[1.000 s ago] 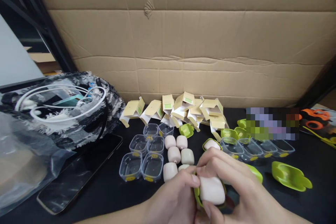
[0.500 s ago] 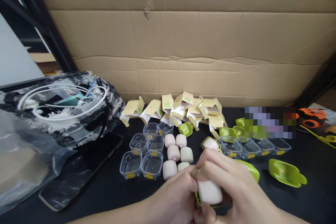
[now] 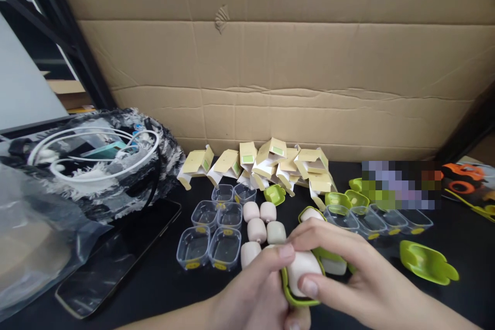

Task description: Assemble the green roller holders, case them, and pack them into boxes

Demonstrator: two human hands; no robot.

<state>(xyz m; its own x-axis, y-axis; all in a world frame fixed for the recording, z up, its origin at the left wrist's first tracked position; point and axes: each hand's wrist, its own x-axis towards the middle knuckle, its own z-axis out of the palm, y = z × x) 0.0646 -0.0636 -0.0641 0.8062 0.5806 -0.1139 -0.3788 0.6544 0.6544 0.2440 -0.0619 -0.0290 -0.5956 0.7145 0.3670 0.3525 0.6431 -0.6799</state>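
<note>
- Head view (only one): pale block sits in green shell, both held between the two hands, low and right of centre, near side of the black surface.
- Key relation: shell lies to the right of the left hand and to the left of the right hand. Neither is nearer; both in contact.
- Long axis looks to run near-to-far; far end is under fingers, so not certain. Shell's open side faces up, rim showing along the left and near edges.
- Left hand: curled round the shell from the left, thumb on the upper left edge, fingers underneath, mostly hidden.
- Right hand: palm down, pinching. Thumb pressed on the block's near right part, index finger arched over the far end, close to the left thumb.
- About the hands: more pale blocks just beyond the left hand, six clear cups left of those; row of clear cups beyond the right hand; loose green shell to its right, not touched.
- Behind: opened cartons piled against the cardboard.
</note>
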